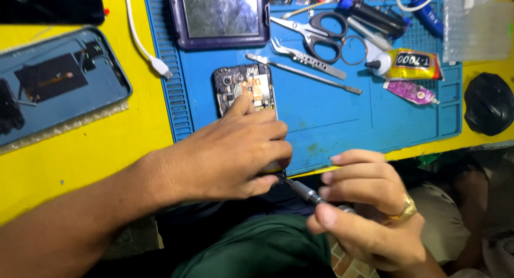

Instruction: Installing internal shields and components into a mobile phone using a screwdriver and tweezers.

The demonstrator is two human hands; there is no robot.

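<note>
An opened phone (245, 87) with its circuit board exposed lies on the blue work mat (332, 117), its near end hidden under my left hand (230, 152). That hand presses down on and grips the phone's lower part at the mat's front edge. My right hand (364, 208), with a gold ring, holds a small metal screwdriver (304, 191). Its tip points at the phone's near end, right under my left fingers.
On the mat lie scissors (316, 31), tweezers (308, 58), a thin metal pry tool (305, 73), glue tubes (407, 64) and a dark-framed device with a screen (220, 16). A phone back cover (53, 85) rests on the yellow table (107, 149), beside a white cable (144, 47).
</note>
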